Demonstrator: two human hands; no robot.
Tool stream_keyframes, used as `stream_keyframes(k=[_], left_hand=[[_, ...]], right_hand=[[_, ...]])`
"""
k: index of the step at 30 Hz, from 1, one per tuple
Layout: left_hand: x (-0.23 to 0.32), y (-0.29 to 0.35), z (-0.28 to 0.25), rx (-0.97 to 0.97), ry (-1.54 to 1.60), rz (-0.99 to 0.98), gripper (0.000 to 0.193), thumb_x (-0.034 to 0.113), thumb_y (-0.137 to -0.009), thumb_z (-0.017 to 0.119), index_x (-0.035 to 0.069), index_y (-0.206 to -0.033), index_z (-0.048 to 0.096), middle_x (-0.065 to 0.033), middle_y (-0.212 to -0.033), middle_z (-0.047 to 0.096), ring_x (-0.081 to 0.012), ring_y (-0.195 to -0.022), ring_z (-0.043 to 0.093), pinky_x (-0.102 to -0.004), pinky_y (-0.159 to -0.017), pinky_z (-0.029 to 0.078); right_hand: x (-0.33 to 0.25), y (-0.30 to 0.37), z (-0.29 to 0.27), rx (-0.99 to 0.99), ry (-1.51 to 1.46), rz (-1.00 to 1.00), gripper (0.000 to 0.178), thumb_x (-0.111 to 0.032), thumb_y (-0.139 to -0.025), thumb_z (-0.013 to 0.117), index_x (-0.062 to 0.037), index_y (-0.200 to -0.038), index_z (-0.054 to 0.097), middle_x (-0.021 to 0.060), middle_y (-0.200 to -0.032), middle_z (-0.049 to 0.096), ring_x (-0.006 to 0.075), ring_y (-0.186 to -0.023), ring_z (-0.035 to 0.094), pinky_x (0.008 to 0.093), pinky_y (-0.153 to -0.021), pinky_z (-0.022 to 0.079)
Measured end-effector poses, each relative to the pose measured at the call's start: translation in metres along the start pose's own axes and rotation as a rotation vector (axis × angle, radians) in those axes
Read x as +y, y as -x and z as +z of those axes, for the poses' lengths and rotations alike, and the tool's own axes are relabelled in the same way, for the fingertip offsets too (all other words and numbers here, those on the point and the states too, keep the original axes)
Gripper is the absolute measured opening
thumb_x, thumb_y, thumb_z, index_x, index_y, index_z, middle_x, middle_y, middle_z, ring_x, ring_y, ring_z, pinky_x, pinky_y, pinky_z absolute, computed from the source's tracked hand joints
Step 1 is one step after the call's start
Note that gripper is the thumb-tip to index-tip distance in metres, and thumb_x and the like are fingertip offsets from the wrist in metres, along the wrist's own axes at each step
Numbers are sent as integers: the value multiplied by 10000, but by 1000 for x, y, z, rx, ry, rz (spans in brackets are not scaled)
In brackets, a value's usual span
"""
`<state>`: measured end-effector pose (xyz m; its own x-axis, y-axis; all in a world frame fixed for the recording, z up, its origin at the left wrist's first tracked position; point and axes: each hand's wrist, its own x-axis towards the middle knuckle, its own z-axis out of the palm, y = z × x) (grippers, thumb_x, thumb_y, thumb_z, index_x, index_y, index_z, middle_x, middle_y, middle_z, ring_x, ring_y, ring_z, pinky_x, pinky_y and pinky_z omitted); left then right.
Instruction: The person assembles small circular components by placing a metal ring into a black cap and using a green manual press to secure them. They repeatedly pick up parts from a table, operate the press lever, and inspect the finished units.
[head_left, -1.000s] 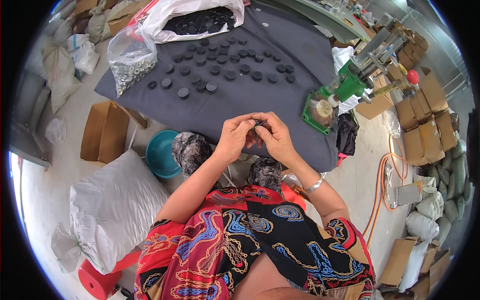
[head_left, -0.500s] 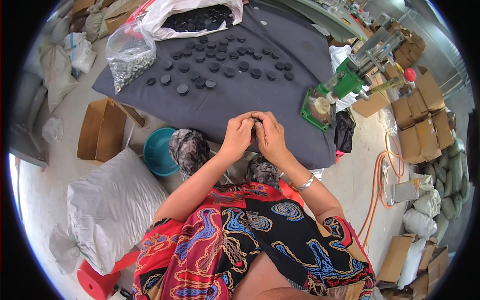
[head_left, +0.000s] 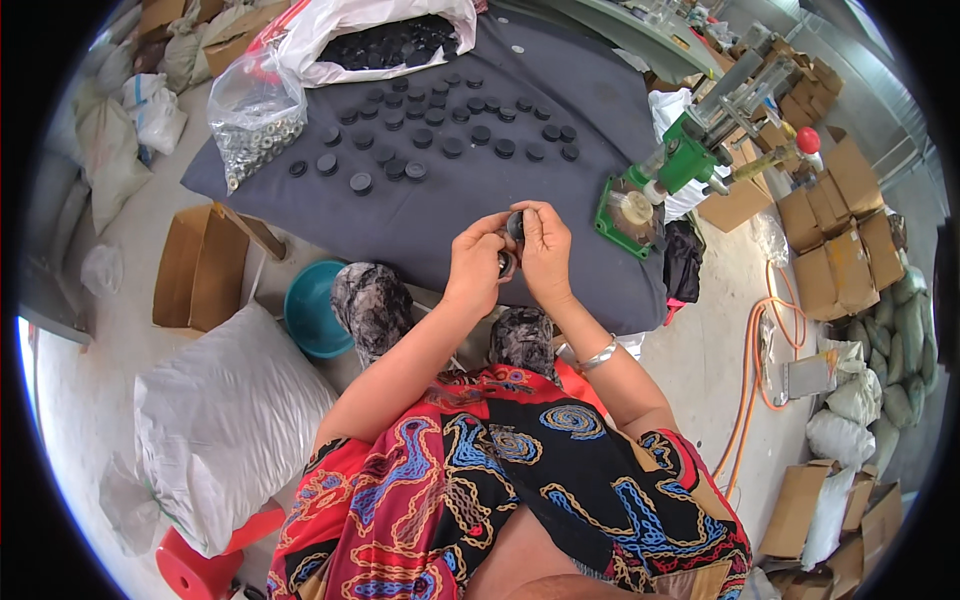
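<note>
Just past the near edge of the grey-covered table [head_left: 440, 215], my two hands meet in front of my lap. A small black round cap [head_left: 516, 226] is upright between the fingertips of my right hand [head_left: 546, 252], and my left index finger reaches against it. My left hand [head_left: 478, 262] is curled around a second small round piece, dark with a pale edge [head_left: 504, 264], partly hidden by the fingers. Several black round caps [head_left: 452, 148] lie scattered over the far part of the table, some looking like stacked pairs.
An open white bag [head_left: 300, 45] of black parts and a clear bag [head_left: 258, 130] of metal rings lie far left. A green hand press [head_left: 690, 150] with a red knob stands at right. Left of my legs are a teal basin [head_left: 310, 310] and a stuffed white sack [head_left: 220, 410].
My hands have opened apart slightly, bringing the black cap and the second round piece into sight. The right fingers have lifted upward. The whole view has shifted slightly.
</note>
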<state>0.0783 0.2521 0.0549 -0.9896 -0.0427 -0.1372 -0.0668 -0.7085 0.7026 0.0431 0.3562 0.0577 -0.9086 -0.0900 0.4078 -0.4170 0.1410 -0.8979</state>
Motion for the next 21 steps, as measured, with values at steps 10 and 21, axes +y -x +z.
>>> stream_keyframes(k=[10, 21], left_hand=[[52, 6, -84, 372, 130, 16, 209, 68, -942, 490, -11, -1113, 578, -115, -823, 590, -206, -601, 563, -287, -450, 377], [76, 28, -157, 504, 41, 273, 462, -176, -772, 472, -41, -1211, 521, -133, -1089, 548, -294, -970, 612, -336, -721, 490]], right_hand=[[5, -34, 16, -285, -122, 352, 162, -109, -983, 498, -9, -1036, 615, -2, -674, 516, 44, -506, 468, 204, -417, 388], [-9, -109, 142, -593, 32, -27, 121, -79, -885, 571, -2, -917, 660, 70, -713, 643, 140, -607, 602, 300, -570, 463]])
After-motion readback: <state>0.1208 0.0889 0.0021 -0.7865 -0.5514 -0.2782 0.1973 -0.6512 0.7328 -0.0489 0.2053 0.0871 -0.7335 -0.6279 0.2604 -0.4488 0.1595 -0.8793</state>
